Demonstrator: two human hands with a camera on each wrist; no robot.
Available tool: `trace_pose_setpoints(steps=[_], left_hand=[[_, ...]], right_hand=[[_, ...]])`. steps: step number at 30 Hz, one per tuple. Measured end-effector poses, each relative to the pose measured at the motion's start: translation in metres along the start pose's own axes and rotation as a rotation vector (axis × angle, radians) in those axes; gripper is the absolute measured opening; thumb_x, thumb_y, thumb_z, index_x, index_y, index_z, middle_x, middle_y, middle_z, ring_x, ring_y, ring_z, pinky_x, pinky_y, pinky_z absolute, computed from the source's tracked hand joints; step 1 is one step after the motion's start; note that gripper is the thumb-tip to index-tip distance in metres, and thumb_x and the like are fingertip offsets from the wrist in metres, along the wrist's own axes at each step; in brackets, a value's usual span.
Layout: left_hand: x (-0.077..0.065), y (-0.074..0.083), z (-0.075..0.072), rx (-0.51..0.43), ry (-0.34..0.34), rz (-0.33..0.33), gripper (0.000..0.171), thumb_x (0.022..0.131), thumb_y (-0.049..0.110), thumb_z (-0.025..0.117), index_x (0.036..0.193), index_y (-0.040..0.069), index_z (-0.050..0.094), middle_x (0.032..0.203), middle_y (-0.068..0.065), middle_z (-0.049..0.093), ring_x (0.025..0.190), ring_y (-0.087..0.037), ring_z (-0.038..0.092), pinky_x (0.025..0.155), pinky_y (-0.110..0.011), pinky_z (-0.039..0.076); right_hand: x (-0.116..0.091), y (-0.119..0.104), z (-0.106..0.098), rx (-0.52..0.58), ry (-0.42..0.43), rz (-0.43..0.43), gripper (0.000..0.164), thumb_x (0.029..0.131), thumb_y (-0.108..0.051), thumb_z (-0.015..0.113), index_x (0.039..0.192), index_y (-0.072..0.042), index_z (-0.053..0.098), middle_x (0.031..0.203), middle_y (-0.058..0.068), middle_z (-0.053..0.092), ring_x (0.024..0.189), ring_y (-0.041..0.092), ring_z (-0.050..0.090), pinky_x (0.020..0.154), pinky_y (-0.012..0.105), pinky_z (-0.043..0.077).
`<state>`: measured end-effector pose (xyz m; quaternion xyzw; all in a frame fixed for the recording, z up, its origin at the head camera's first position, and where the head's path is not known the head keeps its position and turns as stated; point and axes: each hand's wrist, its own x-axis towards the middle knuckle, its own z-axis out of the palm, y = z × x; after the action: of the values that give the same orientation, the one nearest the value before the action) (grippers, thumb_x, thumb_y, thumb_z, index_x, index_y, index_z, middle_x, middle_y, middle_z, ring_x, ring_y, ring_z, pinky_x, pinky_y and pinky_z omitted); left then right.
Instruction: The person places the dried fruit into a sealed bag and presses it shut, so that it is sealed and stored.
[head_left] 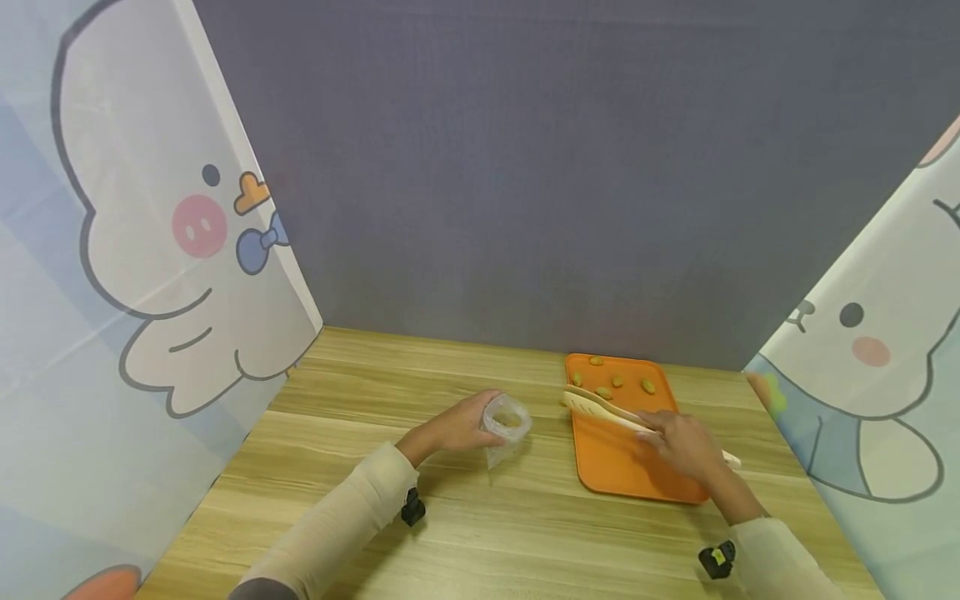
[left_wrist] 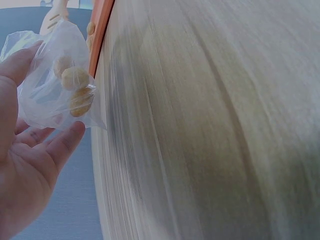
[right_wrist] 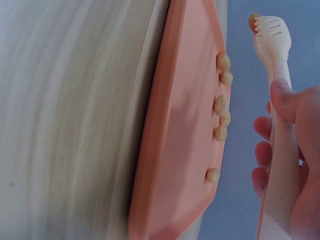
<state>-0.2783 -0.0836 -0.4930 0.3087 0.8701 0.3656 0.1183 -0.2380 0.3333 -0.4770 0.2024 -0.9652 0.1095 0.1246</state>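
Tongs [head_left: 596,408]: right hand [head_left: 688,446] grips; tips [head_left: 576,397] point left, nugget [right_wrist: 253,22] there. Bag [head_left: 507,429]: left hand [head_left: 463,423] holds, left of tips.

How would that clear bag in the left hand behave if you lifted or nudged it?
The bag is probably floppy: its thin, see-through film looks creased. It likely weighs little, since only a few tan lumps show inside. Its mouth stands open in the head view, so tipping it over might spill them.
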Motion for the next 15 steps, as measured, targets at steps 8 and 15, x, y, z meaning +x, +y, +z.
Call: trace_pose_setpoints(steps=[8,15], left_hand=[[0.001,0.0,0.0,-0.008,0.005,0.002,0.086,0.09,0.041,0.077,0.156,0.006,0.034,0.138,-0.003,0.056,0.118,-0.016,0.058,0.101,-0.04,0.05],[0.003,-0.002,0.0,-0.006,0.003,0.005,0.086,0.09,0.041,0.077,0.156,0.008,0.035,0.137,-0.002,0.056,0.118,-0.016,0.058,0.101,-0.04,0.049]], right_hand=[[0.003,-0.012,-0.006,0.016,0.01,-0.047,0.04,0.089,-0.024,0.077,0.124,-0.005,0.073,0.107,0.015,0.077,0.083,0.03,0.072,0.069,0.047,0.057],[0.005,-0.023,-0.009,0.02,0.021,-0.051,0.041,0.087,-0.024,0.08,0.123,-0.006,0.074,0.102,0.01,0.077,0.07,0.016,0.066,0.057,0.03,0.048]])
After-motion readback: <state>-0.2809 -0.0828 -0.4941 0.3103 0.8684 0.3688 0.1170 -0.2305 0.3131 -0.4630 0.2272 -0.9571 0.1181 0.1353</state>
